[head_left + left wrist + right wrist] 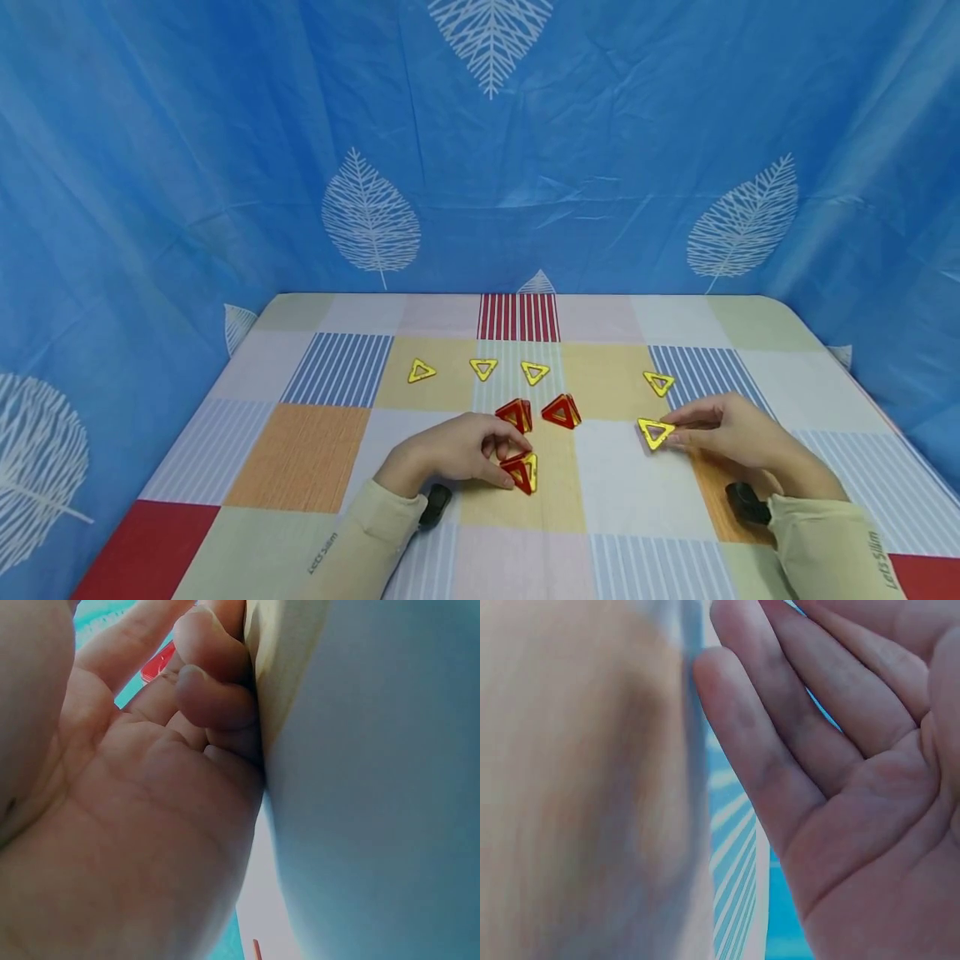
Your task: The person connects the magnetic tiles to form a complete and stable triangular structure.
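In the head view my left hand (459, 448) grips a small red and yellow triangular piece (532, 473) by its left side, thumb at the near edge, low over the tablecloth. Only the palm and curled fingers (214, 697) fill the left wrist view. My right hand (738, 432) pinches a single yellow magnetic triangle (655, 422) at its right corner between thumb and fingers. The right wrist view shows that palm and its long fingers (757, 727), with the triangle out of sight. Just beyond the left hand stand two red triangular pieces (516, 408) (558, 404).
Three flat yellow triangles (483, 361) lie in a row toward the back, left of centre. Another yellow triangle (660, 377) lies just beyond the one in my right hand. A patchwork tablecloth (517, 558) covers the table, with a blue leaf-print curtain (570, 150) behind it.
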`<act>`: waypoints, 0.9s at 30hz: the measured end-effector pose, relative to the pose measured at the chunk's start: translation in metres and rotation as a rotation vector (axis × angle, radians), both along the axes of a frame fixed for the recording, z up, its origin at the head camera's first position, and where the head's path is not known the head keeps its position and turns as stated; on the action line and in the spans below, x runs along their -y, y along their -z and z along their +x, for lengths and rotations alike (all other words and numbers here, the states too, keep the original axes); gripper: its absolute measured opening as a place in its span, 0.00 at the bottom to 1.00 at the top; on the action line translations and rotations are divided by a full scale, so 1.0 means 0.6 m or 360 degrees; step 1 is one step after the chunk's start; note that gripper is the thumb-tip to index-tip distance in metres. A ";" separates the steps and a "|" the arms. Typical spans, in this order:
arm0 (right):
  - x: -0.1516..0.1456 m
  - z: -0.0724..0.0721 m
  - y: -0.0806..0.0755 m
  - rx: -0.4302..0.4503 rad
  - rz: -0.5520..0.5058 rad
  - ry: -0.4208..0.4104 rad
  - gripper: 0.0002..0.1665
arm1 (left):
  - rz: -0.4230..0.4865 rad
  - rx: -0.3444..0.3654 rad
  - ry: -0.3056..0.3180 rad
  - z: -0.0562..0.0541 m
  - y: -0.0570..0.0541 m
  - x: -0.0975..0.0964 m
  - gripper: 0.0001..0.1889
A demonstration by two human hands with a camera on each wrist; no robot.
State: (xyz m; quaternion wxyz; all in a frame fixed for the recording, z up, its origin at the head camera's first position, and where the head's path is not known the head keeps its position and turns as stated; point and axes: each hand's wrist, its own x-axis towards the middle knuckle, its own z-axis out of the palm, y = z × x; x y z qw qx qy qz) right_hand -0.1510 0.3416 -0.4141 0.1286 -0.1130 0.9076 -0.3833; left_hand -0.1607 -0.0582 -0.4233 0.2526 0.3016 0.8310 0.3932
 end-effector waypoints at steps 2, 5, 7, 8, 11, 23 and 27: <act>0.013 -0.001 -0.004 -0.0001 -0.0072 -0.0026 0.18 | 0.0006 0.0002 0.0001 0.000 0.001 0.000 0.19; 0.034 -0.005 -0.009 0.0013 -0.0213 -0.0119 0.18 | 0.0013 0.0002 0.0004 -0.001 0.002 0.001 0.19; 0.049 -0.006 -0.013 0.0028 -0.0293 -0.0177 0.18 | 0.0015 0.0005 -0.0001 -0.001 0.002 0.001 0.19; 0.056 -0.007 -0.016 0.0034 -0.0321 -0.0201 0.18 | 0.0016 0.0006 -0.0004 -0.001 0.002 0.001 0.19; 0.078 -0.007 -0.020 0.0057 -0.0385 -0.0230 0.18 | 0.0018 0.0006 -0.0007 0.000 0.001 0.000 0.19; 0.152 -0.014 -0.002 0.0146 -0.0667 -0.0420 0.14 | -0.0019 -0.0003 -0.0032 0.000 -0.002 0.000 0.18; 0.167 -0.013 0.009 0.0176 -0.0719 -0.0476 0.13 | -0.0020 -0.0009 -0.0015 -0.001 0.000 -0.001 0.19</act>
